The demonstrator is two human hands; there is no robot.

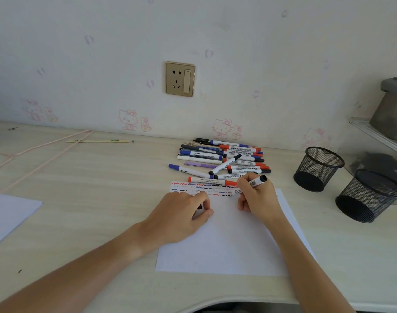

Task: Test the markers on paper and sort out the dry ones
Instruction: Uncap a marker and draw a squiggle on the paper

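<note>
We are mid-test: our right hand (256, 195) grips a black-capped white marker (249, 186), tip on the white paper sheet (227, 245) at centre frame. Our left hand (184, 213) pinches its small black cap (199, 207). Next we judge the squiggle, then recap.

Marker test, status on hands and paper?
Right hand holds black marker, tip on paper. Left hand pinches its cap, resting on the sheet. Marker pile behind; both mesh cups look empty.

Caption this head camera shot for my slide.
Right hand tests a black-capped white marker on scribbled white paper; left hand pinches its small black cap.
</note>
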